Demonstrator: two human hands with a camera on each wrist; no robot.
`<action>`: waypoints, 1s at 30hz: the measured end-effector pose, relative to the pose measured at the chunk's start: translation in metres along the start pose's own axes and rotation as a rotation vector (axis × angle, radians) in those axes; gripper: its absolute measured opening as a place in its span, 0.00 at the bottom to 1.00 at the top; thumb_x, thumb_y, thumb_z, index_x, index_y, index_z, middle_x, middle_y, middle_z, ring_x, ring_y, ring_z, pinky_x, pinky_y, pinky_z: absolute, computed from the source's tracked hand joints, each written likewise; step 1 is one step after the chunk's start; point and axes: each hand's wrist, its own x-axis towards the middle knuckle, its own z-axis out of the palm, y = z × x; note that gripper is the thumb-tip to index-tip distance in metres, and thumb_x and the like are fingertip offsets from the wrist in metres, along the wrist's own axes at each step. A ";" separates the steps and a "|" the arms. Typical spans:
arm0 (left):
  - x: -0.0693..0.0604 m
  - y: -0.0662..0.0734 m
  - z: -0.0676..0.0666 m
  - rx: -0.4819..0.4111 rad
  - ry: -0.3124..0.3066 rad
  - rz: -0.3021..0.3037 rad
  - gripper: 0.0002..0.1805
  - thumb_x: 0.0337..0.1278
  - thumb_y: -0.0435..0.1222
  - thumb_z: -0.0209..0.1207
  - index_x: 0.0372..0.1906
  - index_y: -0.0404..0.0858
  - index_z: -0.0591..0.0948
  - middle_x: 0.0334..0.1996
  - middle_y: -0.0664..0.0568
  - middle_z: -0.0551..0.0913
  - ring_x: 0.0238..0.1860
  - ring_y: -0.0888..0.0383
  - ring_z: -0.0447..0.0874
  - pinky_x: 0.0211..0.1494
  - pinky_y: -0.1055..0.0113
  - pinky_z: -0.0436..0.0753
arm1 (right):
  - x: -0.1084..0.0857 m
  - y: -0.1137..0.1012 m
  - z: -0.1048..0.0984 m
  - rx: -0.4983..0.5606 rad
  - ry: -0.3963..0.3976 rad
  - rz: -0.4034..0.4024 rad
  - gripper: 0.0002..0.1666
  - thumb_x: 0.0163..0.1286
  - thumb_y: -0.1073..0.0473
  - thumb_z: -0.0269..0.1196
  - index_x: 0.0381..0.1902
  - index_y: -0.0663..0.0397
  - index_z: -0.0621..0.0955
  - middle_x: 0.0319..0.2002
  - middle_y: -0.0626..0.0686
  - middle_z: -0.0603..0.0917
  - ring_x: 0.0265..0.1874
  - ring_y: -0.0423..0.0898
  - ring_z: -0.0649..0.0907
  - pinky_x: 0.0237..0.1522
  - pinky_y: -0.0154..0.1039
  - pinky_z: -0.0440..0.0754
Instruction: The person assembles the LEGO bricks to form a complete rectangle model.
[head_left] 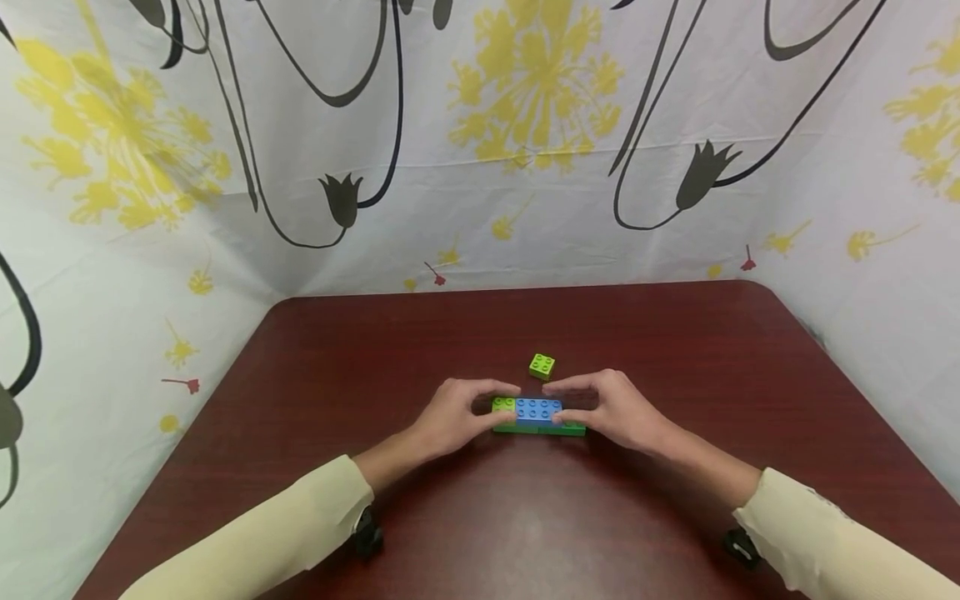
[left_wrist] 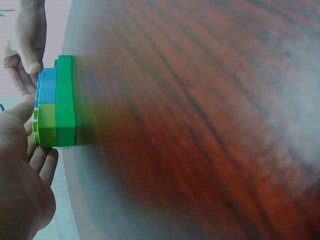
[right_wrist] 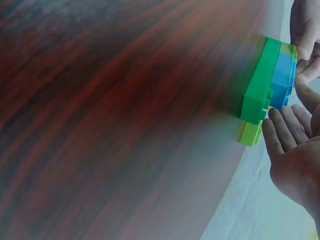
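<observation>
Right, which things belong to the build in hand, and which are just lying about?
In the job, between left hand and right hand:
- blue brick
- lime brick beside it
- two green bricks underneath

Lying about:
- second lime brick, untouched behind them; possibly meant for later use

Blue brick [head_left: 538, 411]: solid mid-blue. Lime brick [left_wrist: 47, 117]: lt. yellow-grn. Lower bricks [left_wrist: 65, 117]: both deeper grn. Loose brick [head_left: 542, 367]: lime too. Table [head_left: 375, 350]: dk. red-brn. w/ blackish wood-grain streaks. Backdrop cloth [head_left: 427, 208]: white w/ lg. yellow blooms [head_left: 536, 75], dk. grey tulips [head_left: 342, 202] & stems [head_left: 398, 108], sm. red motifs [head_left: 438, 278]. Sleeves [head_left: 300, 517]: pale cream-yellow. Wrist gear [head_left: 367, 535]: blk.
</observation>
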 end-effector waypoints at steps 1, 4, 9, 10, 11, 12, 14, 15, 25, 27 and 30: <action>0.000 0.000 0.001 0.003 0.003 -0.001 0.22 0.67 0.46 0.72 0.63 0.49 0.87 0.59 0.59 0.88 0.55 0.64 0.85 0.62 0.59 0.84 | 0.000 0.000 0.000 -0.003 -0.002 0.011 0.24 0.66 0.59 0.78 0.59 0.59 0.88 0.55 0.57 0.90 0.52 0.52 0.90 0.51 0.49 0.89; -0.001 -0.002 0.003 0.008 0.009 -0.011 0.21 0.66 0.46 0.73 0.62 0.50 0.88 0.58 0.59 0.88 0.53 0.65 0.85 0.60 0.60 0.84 | 0.000 0.001 0.002 -0.007 -0.011 0.026 0.22 0.66 0.59 0.77 0.57 0.58 0.89 0.52 0.57 0.90 0.49 0.50 0.90 0.49 0.46 0.89; -0.001 -0.001 0.005 0.004 0.022 -0.009 0.19 0.66 0.45 0.73 0.60 0.49 0.89 0.55 0.58 0.89 0.50 0.65 0.86 0.55 0.64 0.85 | 0.000 0.002 0.003 -0.018 -0.019 0.020 0.19 0.68 0.59 0.77 0.55 0.58 0.90 0.50 0.57 0.91 0.46 0.47 0.91 0.47 0.44 0.90; -0.001 -0.001 0.006 0.005 0.026 -0.005 0.19 0.66 0.45 0.73 0.60 0.49 0.89 0.55 0.58 0.90 0.49 0.65 0.86 0.54 0.64 0.85 | 0.000 0.002 0.004 -0.024 -0.019 0.015 0.19 0.68 0.60 0.77 0.55 0.57 0.91 0.49 0.56 0.91 0.45 0.46 0.90 0.46 0.43 0.90; 0.000 -0.001 0.006 0.008 0.030 -0.002 0.19 0.66 0.44 0.73 0.60 0.48 0.89 0.55 0.58 0.90 0.48 0.65 0.86 0.54 0.65 0.85 | 0.000 0.002 0.004 -0.031 -0.019 0.008 0.18 0.68 0.59 0.76 0.54 0.57 0.91 0.49 0.56 0.91 0.44 0.45 0.90 0.45 0.42 0.90; 0.000 -0.001 0.006 0.012 0.033 0.003 0.19 0.65 0.44 0.73 0.59 0.48 0.89 0.54 0.58 0.90 0.48 0.65 0.86 0.53 0.65 0.85 | 0.000 0.003 0.004 -0.035 -0.019 0.002 0.18 0.68 0.59 0.76 0.54 0.56 0.91 0.49 0.55 0.91 0.44 0.44 0.90 0.44 0.40 0.89; 0.001 -0.001 0.006 0.025 0.037 0.007 0.19 0.65 0.45 0.74 0.59 0.48 0.90 0.54 0.58 0.90 0.47 0.65 0.86 0.53 0.65 0.85 | 0.001 0.003 0.004 -0.039 -0.022 -0.007 0.17 0.68 0.59 0.76 0.54 0.56 0.91 0.48 0.55 0.92 0.42 0.42 0.89 0.42 0.38 0.89; 0.001 -0.001 0.006 0.032 0.039 0.010 0.19 0.64 0.45 0.74 0.59 0.48 0.90 0.54 0.58 0.90 0.47 0.65 0.86 0.53 0.65 0.85 | 0.002 0.003 0.004 -0.040 -0.023 -0.010 0.18 0.68 0.59 0.76 0.54 0.56 0.91 0.48 0.54 0.92 0.41 0.41 0.89 0.41 0.37 0.88; 0.005 -0.003 0.003 0.066 0.000 0.024 0.20 0.64 0.47 0.74 0.59 0.50 0.90 0.53 0.60 0.90 0.44 0.65 0.83 0.51 0.66 0.83 | 0.004 -0.002 0.003 -0.046 -0.044 0.006 0.18 0.67 0.60 0.77 0.54 0.59 0.91 0.48 0.55 0.92 0.42 0.43 0.90 0.44 0.40 0.90; 0.005 -0.003 0.003 0.072 -0.010 0.024 0.20 0.64 0.48 0.74 0.59 0.50 0.90 0.53 0.60 0.90 0.43 0.64 0.83 0.49 0.67 0.82 | 0.004 -0.002 0.003 -0.048 -0.047 0.005 0.19 0.67 0.60 0.77 0.54 0.59 0.91 0.49 0.56 0.91 0.42 0.43 0.90 0.44 0.41 0.90; 0.006 -0.004 0.003 0.083 -0.017 0.029 0.21 0.64 0.49 0.74 0.59 0.50 0.89 0.53 0.61 0.90 0.42 0.63 0.83 0.48 0.67 0.82 | 0.005 -0.002 0.004 -0.049 -0.053 0.010 0.19 0.67 0.60 0.77 0.54 0.59 0.90 0.49 0.56 0.91 0.42 0.42 0.90 0.45 0.41 0.90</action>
